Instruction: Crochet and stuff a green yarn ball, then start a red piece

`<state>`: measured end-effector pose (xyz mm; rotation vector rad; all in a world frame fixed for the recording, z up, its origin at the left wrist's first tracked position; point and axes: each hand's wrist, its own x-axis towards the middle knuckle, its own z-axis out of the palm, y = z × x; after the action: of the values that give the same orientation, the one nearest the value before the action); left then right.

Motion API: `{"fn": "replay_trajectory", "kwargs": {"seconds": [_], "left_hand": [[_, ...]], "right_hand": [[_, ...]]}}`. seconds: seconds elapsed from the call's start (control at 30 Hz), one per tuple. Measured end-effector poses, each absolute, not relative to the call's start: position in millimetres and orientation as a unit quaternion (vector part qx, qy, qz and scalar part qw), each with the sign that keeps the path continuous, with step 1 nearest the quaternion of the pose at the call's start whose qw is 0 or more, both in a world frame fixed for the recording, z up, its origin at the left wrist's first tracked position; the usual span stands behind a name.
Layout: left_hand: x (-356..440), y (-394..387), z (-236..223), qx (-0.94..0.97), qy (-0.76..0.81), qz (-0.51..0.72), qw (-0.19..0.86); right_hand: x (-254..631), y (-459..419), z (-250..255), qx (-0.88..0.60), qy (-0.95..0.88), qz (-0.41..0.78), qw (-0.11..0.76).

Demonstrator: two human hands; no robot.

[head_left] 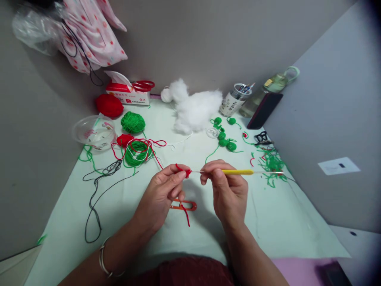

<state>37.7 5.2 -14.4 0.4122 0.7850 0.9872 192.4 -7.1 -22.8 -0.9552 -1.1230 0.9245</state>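
Observation:
My left hand (165, 186) pinches a small piece of red crochet work (187, 173) between thumb and fingers. A red yarn strand runs from it back toward the yarn on the left, and a short red tail hangs below the hand. In my right hand (228, 186) is a crochet hook (238, 172) with a yellow grip, held level. Its thin metal tip points left and meets the red piece; whether a loop sits on it is too small to tell. Under my left hand lies an orange pair of thread snips (190, 205), partly hidden.
Red yarn (109, 105), green yarn (133, 122) and a clear plastic bowl (95, 133) stand at left. White stuffing (198, 107) lies at the back. Small green crocheted balls (231, 146) and green yarn scraps (272, 165) lie at right, near a leaning phone (264, 111).

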Motion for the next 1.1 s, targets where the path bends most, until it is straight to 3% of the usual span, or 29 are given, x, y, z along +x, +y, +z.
{"fn": "replay_trajectory", "kwargs": {"seconds": [0.47,1.1], "left_hand": [[38.7,7.7,-13.7,0.192,0.374,0.453,0.786],[37.4,6.7,-8.0,0.253,0.368,0.415,0.793]], "right_hand": [[189.6,-6.6,-24.0,-0.437,-0.528,0.337,0.645],[188.3,-8.4,-25.2,-0.414,-0.512,0.400,0.638]]}}
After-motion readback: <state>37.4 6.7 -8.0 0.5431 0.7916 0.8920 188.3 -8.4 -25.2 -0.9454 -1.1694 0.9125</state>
